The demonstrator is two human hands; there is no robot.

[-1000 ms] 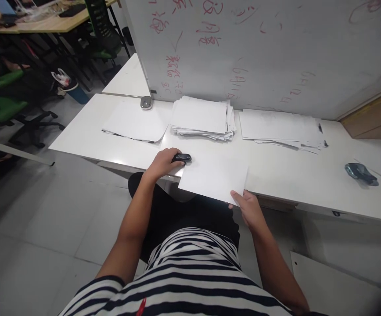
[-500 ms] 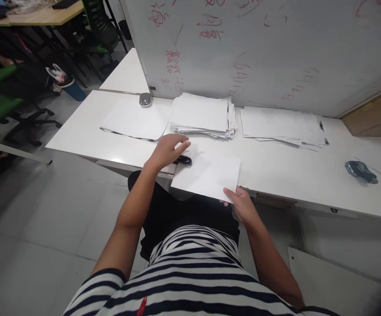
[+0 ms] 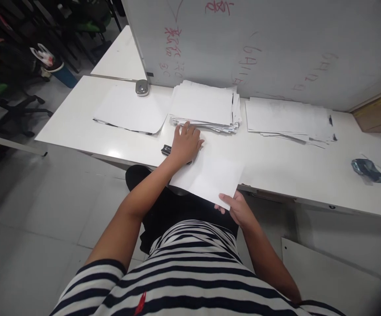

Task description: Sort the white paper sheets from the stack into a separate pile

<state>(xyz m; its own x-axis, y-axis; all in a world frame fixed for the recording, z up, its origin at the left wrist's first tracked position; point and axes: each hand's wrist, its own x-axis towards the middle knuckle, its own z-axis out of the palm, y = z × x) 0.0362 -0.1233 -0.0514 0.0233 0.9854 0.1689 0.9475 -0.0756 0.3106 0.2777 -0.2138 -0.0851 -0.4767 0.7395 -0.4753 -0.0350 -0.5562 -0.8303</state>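
My right hand (image 3: 239, 208) pinches the near right corner of a white paper sheet (image 3: 208, 177), thumb on top and fingers below. The sheet overhangs the table's front edge. My left hand (image 3: 187, 144) is open, fingers apart and stretched forward, just in front of a thick stack of paper (image 3: 203, 105). Beneath that hand lies a black stapler (image 3: 166, 150), mostly covered; only its end shows on the left. Whether the fingertips touch the stack I cannot tell.
On the white table (image 3: 63, 118), left of the stack, are loose paper (image 3: 127, 107) and a grey rounded device (image 3: 141, 87). A second paper pile (image 3: 279, 116) and a dark wrapped item (image 3: 367, 170) lie to the right. A whiteboard (image 3: 276, 48) stands behind.
My left hand has moved forward and to the right, its fingers now spread near the stack. My right hand still holds the sheet. The view has tilted down slightly.
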